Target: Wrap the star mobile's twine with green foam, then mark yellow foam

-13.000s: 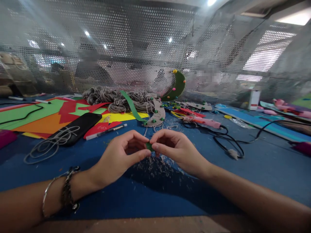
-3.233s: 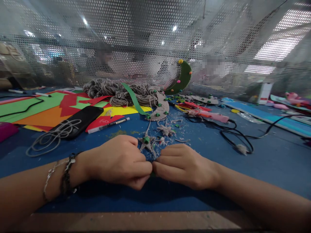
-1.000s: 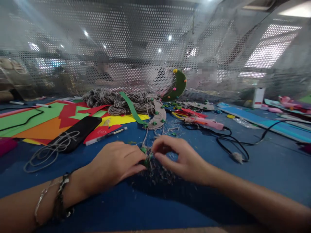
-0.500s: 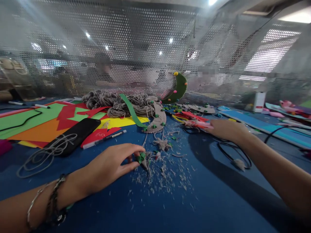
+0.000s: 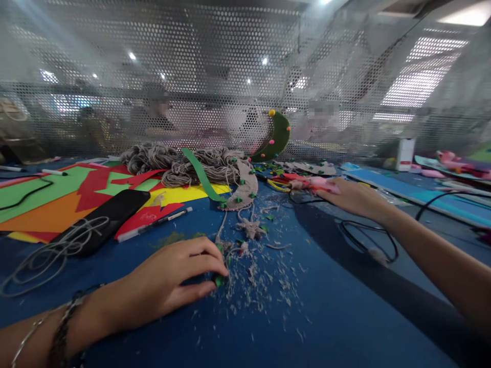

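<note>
My left hand (image 5: 184,276) rests low over the blue table, its fingers curled round a small green piece (image 5: 219,280) on a grey string. Just beyond it lies a grey star (image 5: 251,228), joined by cord to a grey crescent (image 5: 246,186) dotted with green bits. Grey fibre scraps (image 5: 261,286) are scattered to the right of the fingers. Farther out, my right hand (image 5: 351,197) is closed on a pink object (image 5: 325,185), which looks like the handle of a tool; its far end is unclear among red and yellow things.
Coloured paper (image 5: 49,209), a black phone (image 5: 107,217), a pen (image 5: 155,224) and grey cord (image 5: 57,250) lie left. Grey yarn (image 5: 207,166) and a green crescent (image 5: 278,135) stand before the mesh screen. A black cable (image 5: 368,235) loops below my right forearm.
My left hand has moved slightly nearer and lower, and the green piece with it. The whole view has shifted a little. My right hand stays on the pink object.
</note>
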A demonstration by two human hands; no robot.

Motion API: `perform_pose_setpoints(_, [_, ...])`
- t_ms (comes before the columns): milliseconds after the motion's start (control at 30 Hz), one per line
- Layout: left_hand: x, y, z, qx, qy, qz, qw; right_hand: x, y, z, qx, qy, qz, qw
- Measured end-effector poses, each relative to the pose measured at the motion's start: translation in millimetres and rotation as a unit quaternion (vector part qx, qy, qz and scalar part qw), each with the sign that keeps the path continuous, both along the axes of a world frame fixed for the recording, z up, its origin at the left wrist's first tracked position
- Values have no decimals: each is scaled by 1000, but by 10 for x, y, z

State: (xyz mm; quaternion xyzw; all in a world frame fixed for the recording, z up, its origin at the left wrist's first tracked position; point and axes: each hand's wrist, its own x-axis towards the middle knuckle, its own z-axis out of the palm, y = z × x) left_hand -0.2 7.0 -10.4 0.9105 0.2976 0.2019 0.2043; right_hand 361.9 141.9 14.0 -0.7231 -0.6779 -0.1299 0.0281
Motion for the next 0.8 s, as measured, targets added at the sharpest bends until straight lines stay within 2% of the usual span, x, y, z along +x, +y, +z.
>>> perform_pose_setpoints(133, [1, 5, -45, 6, -8, -5, 1000, -38, -60, 64, 14, 22, -43, 999])
perform_pose_setpoints(200, [10, 8, -73, 24, -19, 12, 999, -81, -95, 66, 15, 32, -39, 999])
perform_pose_setpoints(367, [16, 64, -97, 46, -50, 147, 987, -176, -169, 61, 28, 40, -15, 999])
perform_pose_setpoints(433, [14, 102, -77, 48, -47, 167, 984, -186, -183, 59, 32, 41, -7, 999])
perform_pose_setpoints(667, [63, 213, 18, -7, 39, 87, 995, -175, -190, 40, 44, 39, 6, 998])
perform_pose_setpoints(800, [39, 270, 9, -45, 37, 80, 995, -173, -190, 35, 41, 43, 10, 998])
